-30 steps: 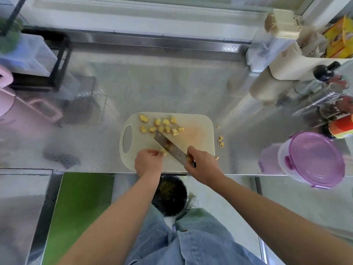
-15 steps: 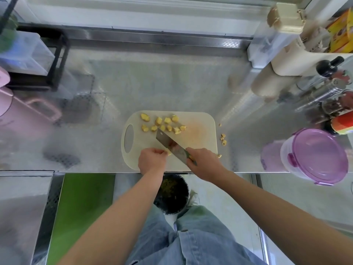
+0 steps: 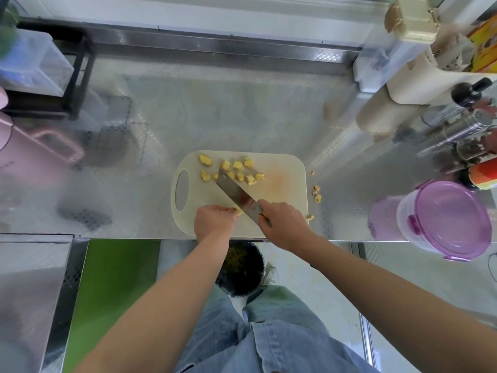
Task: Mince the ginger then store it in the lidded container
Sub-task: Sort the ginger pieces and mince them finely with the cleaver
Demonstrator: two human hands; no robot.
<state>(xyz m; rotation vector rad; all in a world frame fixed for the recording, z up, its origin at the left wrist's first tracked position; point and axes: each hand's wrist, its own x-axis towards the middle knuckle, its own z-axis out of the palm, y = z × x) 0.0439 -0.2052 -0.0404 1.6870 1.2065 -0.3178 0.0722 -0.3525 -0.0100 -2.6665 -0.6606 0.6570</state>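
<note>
A cream cutting board [image 3: 285,195] lies at the counter's front edge. Several yellow ginger chunks [image 3: 231,169] are scattered across its far half. My left hand [image 3: 213,220] holds a piece of ginger [image 3: 239,211] on the board's near part, mostly hidden under the fingers. My right hand [image 3: 282,223] grips the handle of a cleaver [image 3: 236,195], whose blade runs diagonally toward the chunks, right beside the held piece. The lidded container [image 3: 446,219], clear with a purple lid, stands closed at the right near the counter's front edge.
A few ginger bits [image 3: 316,193] lie on the steel counter right of the board. Bottles and shakers [image 3: 457,130] crowd the right side. A pink jug [image 3: 32,149] and a black rack [image 3: 72,76] stand at the left. A black bin [image 3: 240,267] sits below the counter edge.
The cleaver's blade has shifted farther across the board toward the ginger chunks. Both hands stay at the board's near edge.
</note>
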